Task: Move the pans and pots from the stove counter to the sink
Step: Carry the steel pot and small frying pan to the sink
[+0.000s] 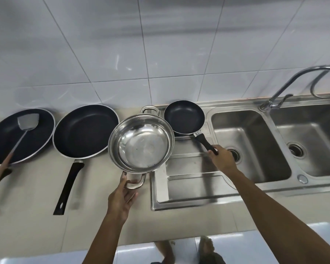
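A shiny steel pot (141,144) with two loop handles stands at the counter's middle, partly over the drainboard's left edge. My left hand (122,195) grips its near handle. A small black frying pan (183,116) sits at the back of the drainboard, and my right hand (222,159) is closed on its black handle. Left of the pot lies a large black frying pan (85,130) with a long black handle. At the far left a second large black pan (13,141) holds a metal spatula (27,121). The double steel sink (248,141) is on the right.
A steel drainboard (189,183) lies between the pot and the left basin. A curved tap (286,86) rises behind the divider between the two basins. White tiled wall stands behind the beige counter (32,197). The counter's front edge runs along the bottom, with floor and feet below.
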Demonstrator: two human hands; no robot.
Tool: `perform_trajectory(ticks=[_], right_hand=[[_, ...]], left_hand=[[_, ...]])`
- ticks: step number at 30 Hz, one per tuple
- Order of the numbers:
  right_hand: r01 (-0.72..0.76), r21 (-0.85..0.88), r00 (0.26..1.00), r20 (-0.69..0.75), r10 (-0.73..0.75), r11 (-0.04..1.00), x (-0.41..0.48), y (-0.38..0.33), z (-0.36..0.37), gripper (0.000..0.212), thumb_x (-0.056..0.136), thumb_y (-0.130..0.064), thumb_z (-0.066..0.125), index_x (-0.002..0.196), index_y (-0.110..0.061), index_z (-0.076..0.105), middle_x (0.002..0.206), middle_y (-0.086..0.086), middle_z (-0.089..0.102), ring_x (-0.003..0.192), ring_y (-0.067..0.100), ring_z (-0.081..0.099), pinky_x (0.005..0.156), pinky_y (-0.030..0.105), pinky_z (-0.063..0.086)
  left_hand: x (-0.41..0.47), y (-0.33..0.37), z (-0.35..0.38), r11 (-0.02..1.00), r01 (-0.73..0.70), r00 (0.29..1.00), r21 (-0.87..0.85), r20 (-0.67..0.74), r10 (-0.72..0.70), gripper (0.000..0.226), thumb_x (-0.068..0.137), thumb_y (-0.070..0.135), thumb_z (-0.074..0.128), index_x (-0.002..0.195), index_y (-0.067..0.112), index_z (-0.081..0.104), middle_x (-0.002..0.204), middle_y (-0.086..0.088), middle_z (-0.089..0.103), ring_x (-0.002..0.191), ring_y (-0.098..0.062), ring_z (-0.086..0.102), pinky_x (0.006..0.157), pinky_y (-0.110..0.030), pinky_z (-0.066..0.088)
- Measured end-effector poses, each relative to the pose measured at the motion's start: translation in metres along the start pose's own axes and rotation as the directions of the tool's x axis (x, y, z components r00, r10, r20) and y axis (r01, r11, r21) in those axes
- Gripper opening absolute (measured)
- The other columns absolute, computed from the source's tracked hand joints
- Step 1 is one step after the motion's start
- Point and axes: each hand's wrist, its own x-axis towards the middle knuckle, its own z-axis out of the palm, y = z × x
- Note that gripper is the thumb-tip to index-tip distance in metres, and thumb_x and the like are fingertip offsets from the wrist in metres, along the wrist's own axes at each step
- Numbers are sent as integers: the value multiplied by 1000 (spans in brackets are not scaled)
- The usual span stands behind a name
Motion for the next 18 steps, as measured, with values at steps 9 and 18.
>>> perform_trajectory(ticks=[9,18], right_hand=[[64,-14,998,28,-64,998,-56,53,-22,43,100,-21,57,141,-7,54,118,19,73,116,37,64,96,42,48],[427,-287,901,51,-431,858,-170,171,-66,52,99,-32,59,145,-11,52,138,16,63,125,37,58,102,46,48]], left_hand=[[-45,-57,-1,998,-13,1000,62,-22,14,46,95,51,62,114,9,65,104,-6,80,101,-22,74,83,-37,55],[-142,-186,106,439,-433,866,787,228,445,42,96,53,59,118,19,72,121,-4,75,116,-26,66,94,-32,47]])
